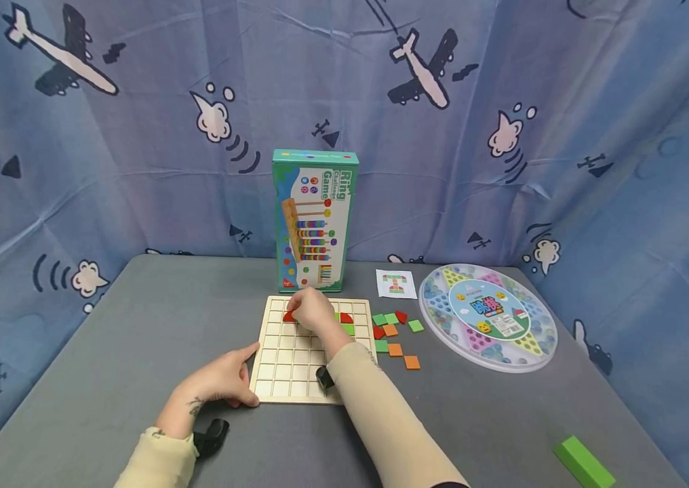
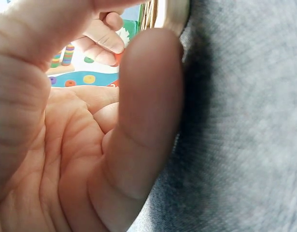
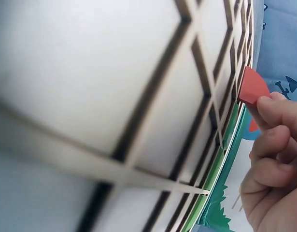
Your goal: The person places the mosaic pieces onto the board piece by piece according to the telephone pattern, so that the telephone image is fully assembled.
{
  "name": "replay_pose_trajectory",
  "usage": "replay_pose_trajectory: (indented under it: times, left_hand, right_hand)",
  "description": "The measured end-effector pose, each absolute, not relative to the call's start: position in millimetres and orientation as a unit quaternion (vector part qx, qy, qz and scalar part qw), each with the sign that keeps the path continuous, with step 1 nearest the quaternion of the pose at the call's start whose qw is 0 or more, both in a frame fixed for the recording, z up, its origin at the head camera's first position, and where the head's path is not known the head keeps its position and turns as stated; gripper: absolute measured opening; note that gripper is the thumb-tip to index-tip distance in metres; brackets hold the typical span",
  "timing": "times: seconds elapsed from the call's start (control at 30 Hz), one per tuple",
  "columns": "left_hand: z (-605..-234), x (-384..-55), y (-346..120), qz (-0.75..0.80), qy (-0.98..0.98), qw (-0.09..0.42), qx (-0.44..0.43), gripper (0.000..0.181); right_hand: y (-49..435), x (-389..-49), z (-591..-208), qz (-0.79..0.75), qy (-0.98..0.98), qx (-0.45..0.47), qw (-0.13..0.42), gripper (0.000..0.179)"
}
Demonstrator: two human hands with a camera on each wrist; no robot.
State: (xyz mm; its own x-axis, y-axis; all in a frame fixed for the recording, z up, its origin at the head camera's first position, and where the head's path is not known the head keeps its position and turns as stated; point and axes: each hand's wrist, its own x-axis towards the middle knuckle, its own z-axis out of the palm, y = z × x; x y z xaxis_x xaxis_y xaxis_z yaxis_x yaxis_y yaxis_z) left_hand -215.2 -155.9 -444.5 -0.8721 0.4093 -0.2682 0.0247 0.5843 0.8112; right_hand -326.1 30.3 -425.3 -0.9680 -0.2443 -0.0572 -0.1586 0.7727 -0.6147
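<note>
A pale wooden grid board (image 1: 283, 369) lies on the table in front of me. At its left edge, my left hand (image 1: 216, 379) touches it with spread thumb and index finger; the thumb is at the near corner. My right hand (image 1: 314, 312) pinches a red quarter-round tile (image 3: 254, 87) over the far rows of the board. Another red tile (image 1: 346, 318) and a light green tile (image 1: 348, 330) sit in the grid right of that hand. Part of the far rows is hidden behind the hand. In the left wrist view, the thumb (image 2: 150, 96) covers most of the board.
Loose green, red and orange tiles (image 1: 395, 350) lie right of the board. Behind them is a pattern card (image 1: 396, 284), with a round game board (image 1: 436, 308) farther right. A Ring Game box (image 1: 314, 224) stands behind the grid. A green block (image 1: 584, 462) lies near right.
</note>
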Motion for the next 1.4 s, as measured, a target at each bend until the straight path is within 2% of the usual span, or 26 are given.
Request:
replay_pose_trajectory:
  times: [0.73, 1.1, 1.23, 1.4]
  left_hand:
    - [-440, -214, -154, 0.445, 0.859, 0.215, 0.133, 0.107]
    - [-440, -213, -155, 0.445, 0.859, 0.217, 0.129, 0.107]
    - [-441, -214, -155, 0.446, 0.859, 0.218, 0.127, 0.107]
    - [-442, -214, -155, 0.443, 0.861, 0.218, 0.123, 0.107]
  right_hand:
    - [25, -329, -422, -0.221, 0.968, -0.099, 0.059, 0.017]
    - [24, -327, -421, -0.157, 0.975, -0.130, 0.088, 0.029]
    - [28, -325, -420, -0.200, 0.966, -0.129, 0.102, 0.033]
    - [43, -321, -414, -0.392, 0.902, -0.132, 0.123, 0.034]
